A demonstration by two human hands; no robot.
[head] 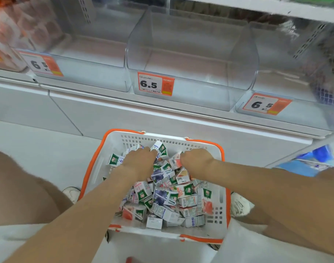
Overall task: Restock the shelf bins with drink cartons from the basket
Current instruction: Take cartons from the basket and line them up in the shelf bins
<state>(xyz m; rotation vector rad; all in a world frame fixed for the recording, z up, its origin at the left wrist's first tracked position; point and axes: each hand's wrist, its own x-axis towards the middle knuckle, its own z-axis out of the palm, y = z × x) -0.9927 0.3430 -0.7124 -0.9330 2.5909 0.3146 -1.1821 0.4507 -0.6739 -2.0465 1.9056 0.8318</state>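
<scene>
Cartons [165,198] lie in the basket [218,211] — bins [190,59] stand side by side behind it.

In the basket [99,168], left hand [141,158] and right hand [195,158] touch the cartons [163,196].

Reaching forward and down, left hand [140,158] and right hand [196,158] side by side, knuckles up, fingers [152,152] curled under, grip hidden.

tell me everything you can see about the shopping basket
The basket is white plastic with orange handles lying along its rim. Its walls have rows of slots. It sits upright on the pale floor below the shelf, between the person's shoes, heaped with small drink cartons. The left hand and right hand reach into the cartons at its far end.
</scene>
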